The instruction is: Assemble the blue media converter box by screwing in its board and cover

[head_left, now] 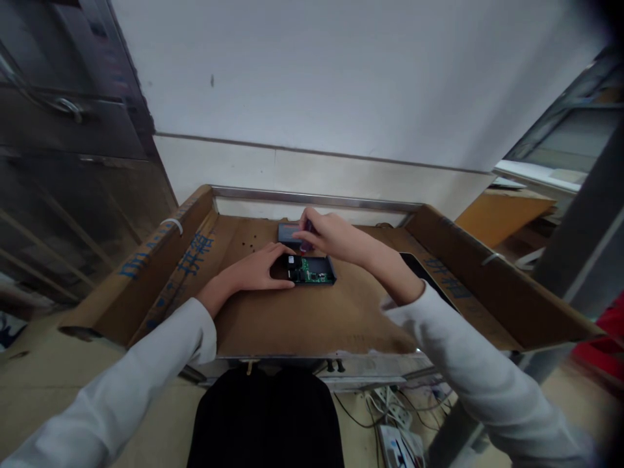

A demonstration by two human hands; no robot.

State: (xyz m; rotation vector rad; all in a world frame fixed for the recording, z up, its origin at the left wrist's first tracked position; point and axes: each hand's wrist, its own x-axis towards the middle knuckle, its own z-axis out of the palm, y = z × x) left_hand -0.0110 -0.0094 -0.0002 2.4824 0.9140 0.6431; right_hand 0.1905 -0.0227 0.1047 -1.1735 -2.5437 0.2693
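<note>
A small open black case (333, 279) lies on the cardboard, with a green circuit board (312, 275) inside it. My left hand (260, 268) grips the case at its left end, thumb along the near side and fingers at the far side. My right hand (329, 234) is closed around a screwdriver (308, 239) with a purple handle, held upright over the far edge of the board. Its tip is too small to make out. Behind the case lies a blue-grey rectangular cover (287, 233), partly hidden by my right hand.
Several tiny dark screws (252, 246) lie left of the cover. Cardboard (312, 325) lines the table, with raised flaps at left (146, 266) and right (487, 286). A flat black object (414, 265) lies beyond my right forearm. Cables and power strips (397, 409) are below.
</note>
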